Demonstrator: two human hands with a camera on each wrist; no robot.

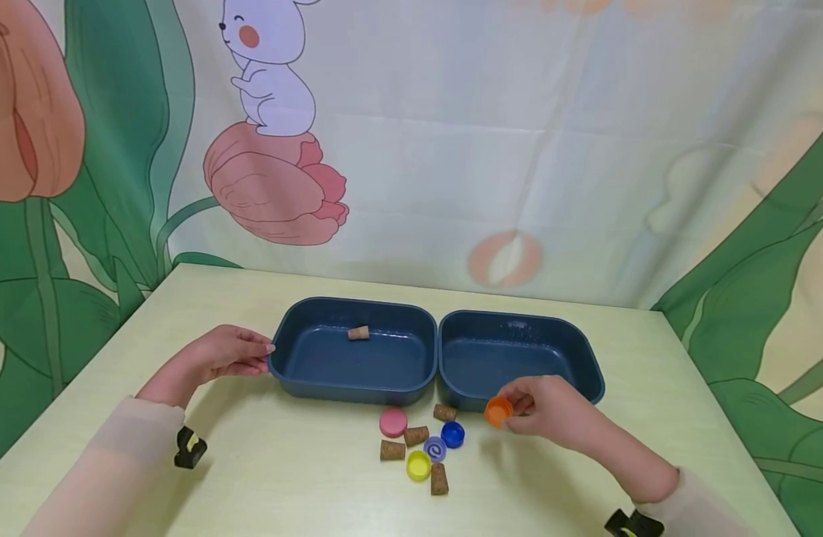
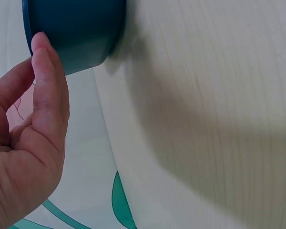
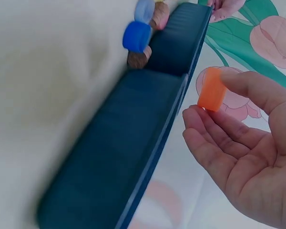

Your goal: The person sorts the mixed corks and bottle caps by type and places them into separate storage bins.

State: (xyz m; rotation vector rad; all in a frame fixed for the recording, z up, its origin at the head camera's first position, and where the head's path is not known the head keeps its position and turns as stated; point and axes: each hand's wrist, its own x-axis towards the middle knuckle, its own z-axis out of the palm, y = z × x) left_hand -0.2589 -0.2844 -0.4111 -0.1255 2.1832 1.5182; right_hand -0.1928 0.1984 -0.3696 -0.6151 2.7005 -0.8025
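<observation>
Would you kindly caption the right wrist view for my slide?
Right hand pinches an orange cap near two blue trays.

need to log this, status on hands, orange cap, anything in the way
Right hand pinches orange cap above table. Left hand touches left tray, outer end. Possible clutter: loose caps, corks in front of left tray and right tray.
</observation>
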